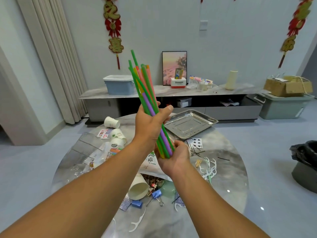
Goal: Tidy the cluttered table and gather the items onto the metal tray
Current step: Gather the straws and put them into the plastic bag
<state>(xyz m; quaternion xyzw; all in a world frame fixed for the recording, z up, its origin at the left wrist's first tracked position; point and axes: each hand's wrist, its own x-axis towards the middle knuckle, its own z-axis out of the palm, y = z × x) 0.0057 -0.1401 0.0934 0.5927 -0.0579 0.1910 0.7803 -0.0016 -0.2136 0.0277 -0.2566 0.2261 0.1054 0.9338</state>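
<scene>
A bundle of coloured straws [143,83], green, pink, purple and yellow, stands nearly upright above the round marble table [226,169]. My left hand [151,122] grips the bundle around its middle. Below it, my right hand [175,157] cups the straws' lower ends in its palm, fingers curled around them. The metal tray [189,123] lies bare at the table's far right, just behind my hands.
Paper cups [112,122], playing cards [195,143], binder clips [157,194], floss picks [210,167], hairpins and plastic bags litter the table. A black-lined bin [305,162] stands on the floor at right. A low cabinet with boxes runs along the far wall.
</scene>
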